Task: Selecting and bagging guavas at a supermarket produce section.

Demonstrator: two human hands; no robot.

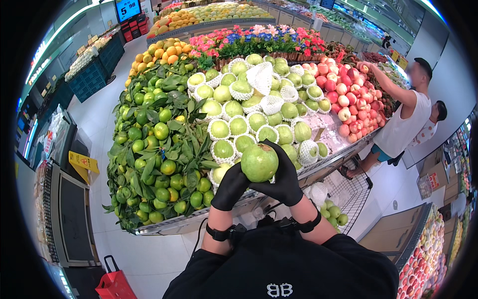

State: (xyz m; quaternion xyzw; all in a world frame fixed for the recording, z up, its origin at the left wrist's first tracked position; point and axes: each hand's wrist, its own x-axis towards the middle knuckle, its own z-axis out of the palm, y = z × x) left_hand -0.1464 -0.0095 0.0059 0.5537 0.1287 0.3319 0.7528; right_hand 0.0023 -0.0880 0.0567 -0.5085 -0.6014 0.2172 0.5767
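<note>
Black gloves cover both of my hands. A round green guava [259, 163], brown at its top, is held between them above the near edge of a fruit display. My left hand [230, 187] grips its left side, while my right hand [282, 175] cups it from the right and below. Beyond it lie many green guavas [239, 126], most in white foam net sleeves. An empty foam net [259, 76] rests on top of the pile. Leafy green citrus fruits [161, 130] are heaped to the left, and red-pink peaches [351, 99] to the right.
Artificial flowers [257, 41] line the display's back. At the right, a person in a white sleeveless top [407, 112] reaches over the produce, with another person behind. A wire shopping cart [353, 194] holding green fruit stands near my right arm. A red basket [115, 286] and yellow floor sign [84, 164] stand left.
</note>
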